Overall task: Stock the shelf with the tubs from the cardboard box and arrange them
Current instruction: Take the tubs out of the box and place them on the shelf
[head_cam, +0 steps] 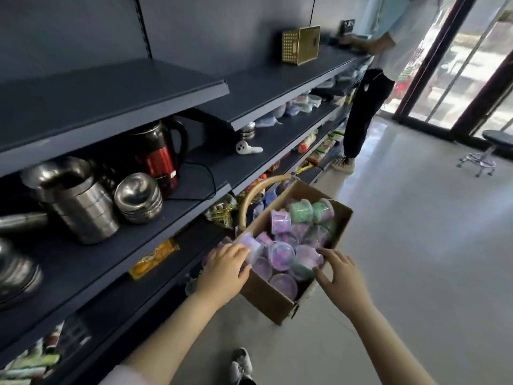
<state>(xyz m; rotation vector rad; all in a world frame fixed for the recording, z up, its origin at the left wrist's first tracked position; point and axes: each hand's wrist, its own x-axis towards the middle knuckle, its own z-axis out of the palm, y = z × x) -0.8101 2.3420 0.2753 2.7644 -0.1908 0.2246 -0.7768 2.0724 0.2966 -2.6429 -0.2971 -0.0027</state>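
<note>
The picking step is in hand: beside the dark shelf [83, 262] with its steel pots [80, 207], the left hand [222, 270] curls its fingers round a lilac tub [251, 244] at the near-left edge of the cardboard box [266, 298], which is heaped with tubs. The right hand [337, 273] arches spread, bent fingers over a second tub [306, 258]; I cannot tell whether that grip has closed. Next, I judge, both tubs need lifting clear and setting upright on bare shelf.

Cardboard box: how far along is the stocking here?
Done: nothing plainly stocked on the shelves. In hand: the left hand grips a purple tub at the edge of the cardboard box; the right hand reaches over another. Left: the box holds many tubs.
</note>
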